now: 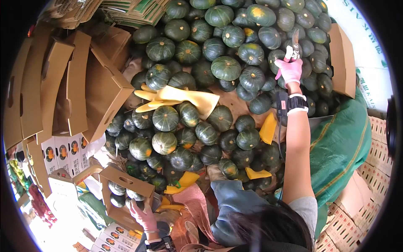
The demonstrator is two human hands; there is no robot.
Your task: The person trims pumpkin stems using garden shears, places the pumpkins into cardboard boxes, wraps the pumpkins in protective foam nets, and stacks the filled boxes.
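My right hand (289,70), in a pink glove, reaches out over the squash pile at the upper right. It is closed around what look like hand pruners (295,44), their dark tip pointing away from me. At the lower left my left hand (145,217), also gloved in pink, is at the edge of an open carton (126,179). Its fingers are against a dark green squash (140,204), partly hiding it. Other squashes (116,188) lie inside that carton. Green squashes (226,68) are heaped across the floor in front of me.
A yellow rubber glove (178,98) lies on the squashes, with yellow scraps (268,128) nearby. Open cartons (105,92) line the left side; flattened cardboard (136,10) is stacked at the top. A green woven sack (342,145) bulges at the right, under my right arm.
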